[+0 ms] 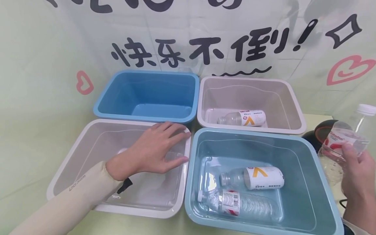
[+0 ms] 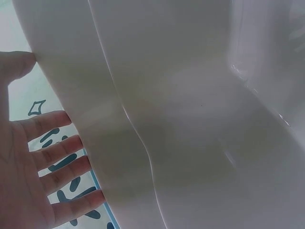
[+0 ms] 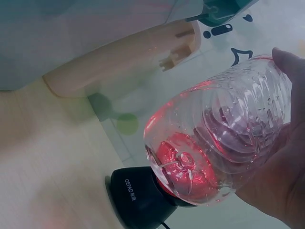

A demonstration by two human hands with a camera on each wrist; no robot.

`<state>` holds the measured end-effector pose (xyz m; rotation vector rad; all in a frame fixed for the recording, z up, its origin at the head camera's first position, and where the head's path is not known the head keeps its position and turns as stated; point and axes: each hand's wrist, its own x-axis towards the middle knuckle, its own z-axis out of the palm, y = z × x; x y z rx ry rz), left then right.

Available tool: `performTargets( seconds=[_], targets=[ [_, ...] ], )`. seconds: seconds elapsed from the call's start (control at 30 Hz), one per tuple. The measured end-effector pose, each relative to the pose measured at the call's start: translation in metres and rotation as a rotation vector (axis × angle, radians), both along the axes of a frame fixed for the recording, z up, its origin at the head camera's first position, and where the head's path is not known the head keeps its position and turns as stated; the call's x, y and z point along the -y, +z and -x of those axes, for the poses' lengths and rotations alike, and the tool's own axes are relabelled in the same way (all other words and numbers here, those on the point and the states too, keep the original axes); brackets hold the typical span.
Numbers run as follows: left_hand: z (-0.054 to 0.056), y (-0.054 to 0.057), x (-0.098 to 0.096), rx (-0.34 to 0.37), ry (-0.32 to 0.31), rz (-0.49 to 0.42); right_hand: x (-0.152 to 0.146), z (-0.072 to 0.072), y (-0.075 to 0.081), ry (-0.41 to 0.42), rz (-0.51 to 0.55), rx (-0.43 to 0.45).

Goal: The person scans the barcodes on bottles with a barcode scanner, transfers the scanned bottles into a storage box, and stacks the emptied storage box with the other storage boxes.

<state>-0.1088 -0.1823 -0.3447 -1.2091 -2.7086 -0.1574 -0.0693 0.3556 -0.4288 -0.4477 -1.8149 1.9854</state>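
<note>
My right hand (image 1: 359,173) grips a clear plastic bottle (image 3: 228,129) with a white cap and a red-and-white label. It holds the bottle tilted at the far right, beside a black scanner (image 3: 140,195) whose red light glows through the bottle's base. Over the front-left pinkish-grey bin (image 1: 71,156), my left hand (image 1: 155,147) reaches toward the right rim with fingers spread and nothing in its grasp. Whether its fingertips touch the rim I cannot tell. In the front-right teal bin (image 1: 299,182) lie a white-labelled bottle (image 1: 265,178) and a red-and-white-labelled bottle (image 1: 232,202).
A blue bin (image 1: 147,119) stands back left with nothing visible inside. The back-right pinkish-grey bin (image 1: 282,94) contains another white-labelled bottle (image 1: 253,118). Behind the bins hangs a pale sheet (image 1: 182,29) with black lettering and pink hearts. The scanner's cable (image 3: 165,225) runs close by.
</note>
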Motion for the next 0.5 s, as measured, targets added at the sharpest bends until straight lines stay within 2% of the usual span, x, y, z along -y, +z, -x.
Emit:
performTargets(
  seconds=[0.1,0.17,0.4,0.5],
  targets=[
    [-0.0005,0.0004,-0.0006,0.006,0.003,0.002,0.0017,0.0000,0.0013,-0.019,-0.043,0.038],
    [-0.0010,0.0005,-0.0007,0.010,0.006,0.006,0.0030,-0.0003,0.0012,-0.028,-0.047,0.032],
    [-0.0014,-0.0003,-0.0011,0.009,0.007,0.009,0.0073,-0.0015,0.0005,0.000,0.018,-0.081],
    [-0.0010,-0.0001,-0.0016,0.004,0.003,0.005,0.0073,-0.0013,0.0015,0.016,-0.022,-0.073]
  ],
)
